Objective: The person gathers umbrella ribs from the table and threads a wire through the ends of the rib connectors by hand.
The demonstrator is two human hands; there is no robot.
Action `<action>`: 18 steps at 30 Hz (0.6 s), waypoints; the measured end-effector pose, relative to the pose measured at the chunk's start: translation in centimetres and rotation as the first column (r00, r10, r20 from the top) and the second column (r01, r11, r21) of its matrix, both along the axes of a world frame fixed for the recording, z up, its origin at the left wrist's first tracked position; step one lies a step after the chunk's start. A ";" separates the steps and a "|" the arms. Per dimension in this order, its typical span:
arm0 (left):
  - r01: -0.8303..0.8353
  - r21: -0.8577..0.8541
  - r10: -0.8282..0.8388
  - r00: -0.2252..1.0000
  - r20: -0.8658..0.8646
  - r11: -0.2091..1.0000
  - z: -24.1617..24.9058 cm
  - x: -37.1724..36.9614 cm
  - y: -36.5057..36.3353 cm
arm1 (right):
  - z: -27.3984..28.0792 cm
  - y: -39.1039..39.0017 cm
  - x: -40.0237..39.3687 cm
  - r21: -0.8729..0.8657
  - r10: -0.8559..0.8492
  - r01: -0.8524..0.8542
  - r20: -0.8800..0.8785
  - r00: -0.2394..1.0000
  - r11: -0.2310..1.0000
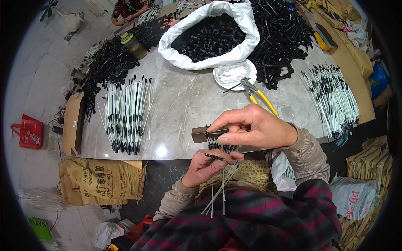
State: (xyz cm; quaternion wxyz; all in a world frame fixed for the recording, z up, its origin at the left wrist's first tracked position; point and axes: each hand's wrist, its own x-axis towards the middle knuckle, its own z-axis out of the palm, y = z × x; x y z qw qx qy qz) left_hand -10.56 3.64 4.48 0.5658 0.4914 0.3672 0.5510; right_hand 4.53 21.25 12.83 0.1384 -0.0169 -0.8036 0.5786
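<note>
At the table's near edge, my left hand (pixel 209 165) is closed round several thin white rods (pixel 218 196) whose ends hang down over my lap. A short black ribbed piece (pixel 214 157) lies across its fingers. Just above it, my right hand (pixel 255 127) has thumb and forefinger brought together by a small dark block (pixel 200 134). A fine line shows near those fingertips, but what they pinch is too small to make out. Black-tipped rod ends (pixel 213 143) stand between the two hands, partly hidden by the right thumb.
Yellow-handled pliers (pixel 264 100) lean on a white bowl (pixel 252 69) of thin white pieces. Behind stands a white sack (pixel 184 60) of black parts. Rod bundles lie left (pixel 127 113) and right (pixel 333 100). A bottle (pixel 135 46) stands by black parts. Another person (pixel 130 10) sits across.
</note>
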 end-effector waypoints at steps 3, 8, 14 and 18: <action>-0.013 -0.003 0.013 1.000 0.025 1.000 0.0 0.1 0.0 | -0.2 0.0 0.0 -0.023 -0.001 0.000 -0.011 1.000 1.000; -0.011 -0.027 0.013 0.997 0.078 1.000 -0.3 0.1 -0.1 | 0.4 -0.2 0.0 0.020 -0.018 0.018 -0.004 1.000 1.000; -0.014 -0.021 0.015 0.998 0.066 1.000 -0.3 0.0 -0.1 | -0.8 -0.2 -0.3 -0.039 -0.021 0.020 -0.032 0.999 0.999; -0.015 -0.016 0.016 0.998 0.058 1.000 -0.2 0.0 0.0 | -0.9 -0.2 -0.3 -0.131 -0.011 0.010 0.000 1.000 0.991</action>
